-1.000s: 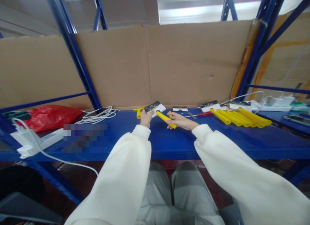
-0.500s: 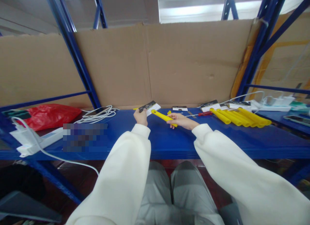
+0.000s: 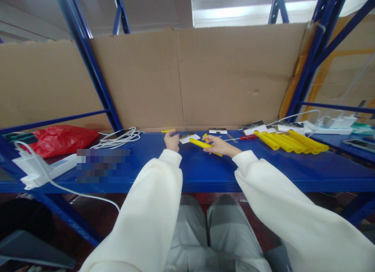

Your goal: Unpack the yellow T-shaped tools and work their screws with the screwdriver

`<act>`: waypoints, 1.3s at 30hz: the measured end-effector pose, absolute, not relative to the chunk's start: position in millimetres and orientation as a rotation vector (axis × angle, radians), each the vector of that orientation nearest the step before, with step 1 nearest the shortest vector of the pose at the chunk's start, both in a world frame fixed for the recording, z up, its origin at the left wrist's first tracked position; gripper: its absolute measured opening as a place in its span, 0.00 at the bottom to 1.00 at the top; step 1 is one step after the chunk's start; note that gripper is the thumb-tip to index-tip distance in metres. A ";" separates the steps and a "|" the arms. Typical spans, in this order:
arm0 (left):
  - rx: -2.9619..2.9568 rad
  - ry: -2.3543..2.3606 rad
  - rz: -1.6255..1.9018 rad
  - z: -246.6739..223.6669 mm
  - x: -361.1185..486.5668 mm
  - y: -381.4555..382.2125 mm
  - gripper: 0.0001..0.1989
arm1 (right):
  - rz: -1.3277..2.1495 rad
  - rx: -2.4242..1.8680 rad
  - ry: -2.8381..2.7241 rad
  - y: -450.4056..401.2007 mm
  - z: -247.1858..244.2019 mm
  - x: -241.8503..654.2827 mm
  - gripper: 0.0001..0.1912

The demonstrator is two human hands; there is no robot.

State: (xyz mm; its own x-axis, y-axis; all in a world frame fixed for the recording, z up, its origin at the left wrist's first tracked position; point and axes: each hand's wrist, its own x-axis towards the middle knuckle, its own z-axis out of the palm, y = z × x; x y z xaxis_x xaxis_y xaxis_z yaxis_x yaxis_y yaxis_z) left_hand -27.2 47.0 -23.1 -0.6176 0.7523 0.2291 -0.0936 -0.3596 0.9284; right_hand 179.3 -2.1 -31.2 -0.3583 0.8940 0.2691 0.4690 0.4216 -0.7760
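Beside the red-handled screwdriver (image 3: 247, 138): smooth yellow tubes (image 3: 293, 143), right; black-and-white card (image 3: 187, 138), left, as my right hand (image 3: 218, 145) grips one yellow tube (image 3: 200, 143).

Bag (image 3: 66, 141) left, tubes (image 3: 267, 140) right (beside screwdriver (image 3: 248, 137))

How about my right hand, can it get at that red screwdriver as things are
Probably yes: the red screwdriver lies close by on the shelf, mostly uncovered. But the right hand is holding a yellow tube, which may need putting down first.
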 end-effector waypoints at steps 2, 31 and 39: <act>0.843 1.294 1.843 -19.8 -23.0 40.6 0.16 | 0.525 -1.150 -2.087 -2.4 -31.1 181.7 0.30; 1.040 1.216 1.763 -3.0 -12.7 8.3 0.11 | -0.299 -1.660 -2.137 1.0 34.4 247.1 0.28; 1.207 1.309 1.670 -9.0 -13.0 11.6 0.14 | -0.377 -2.403 -1.636 -6.7 41.2 380.9 0.28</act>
